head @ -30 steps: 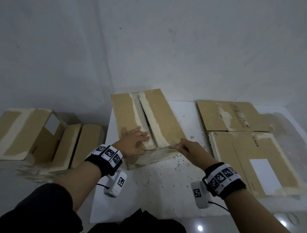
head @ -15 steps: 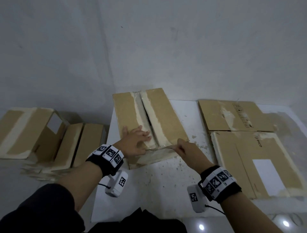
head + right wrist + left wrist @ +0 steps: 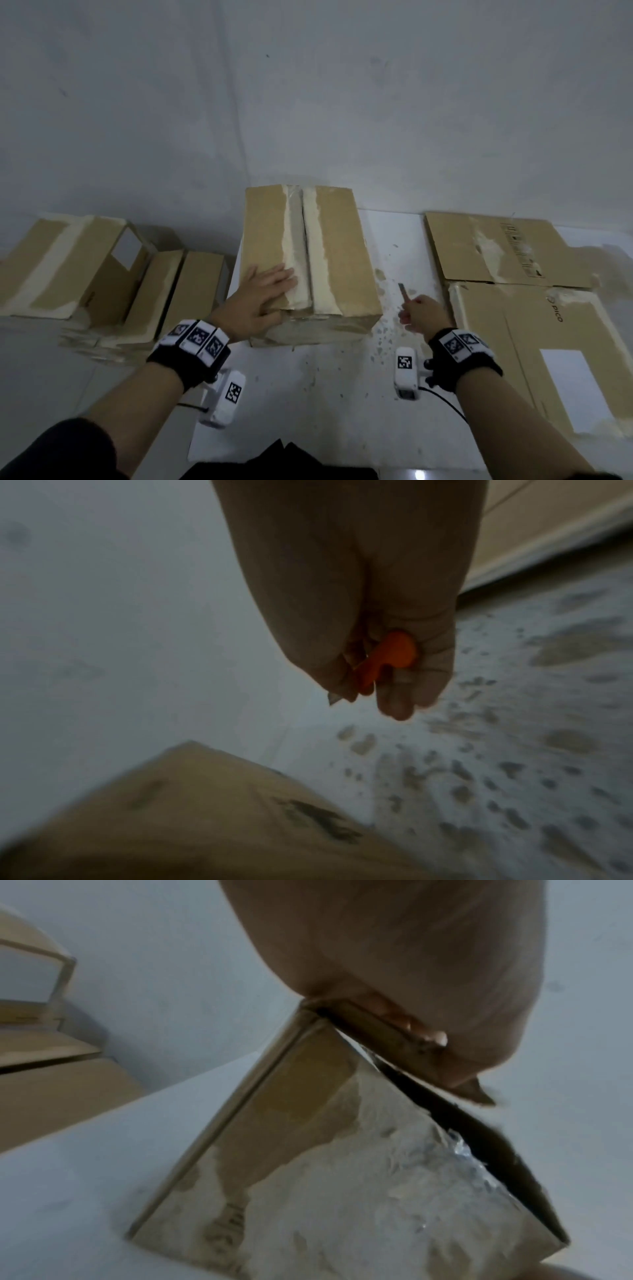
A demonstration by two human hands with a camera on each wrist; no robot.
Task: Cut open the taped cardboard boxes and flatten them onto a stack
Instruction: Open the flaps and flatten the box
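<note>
A brown cardboard box with torn tape strips along its top seam stands on the white table. My left hand lies flat, fingers straight, on the box's top left flap near the front edge. In the left wrist view the box's front face shows crinkled clear tape and a dark gap under the top flap. To the right of the box, my right hand grips an orange-handled cutter, its grey blade pointing away above the table.
Flattened cardboard sheets lie stacked on the table's right side. Other taped boxes stand off the table to the left. Small paper scraps dot the table between box and sheets. A grey wall rises close behind.
My right hand has left the box's front edge and moved right with the cutter lifted clear. The left hand has stayed flat on the top flap. The camera has tilted up.
</note>
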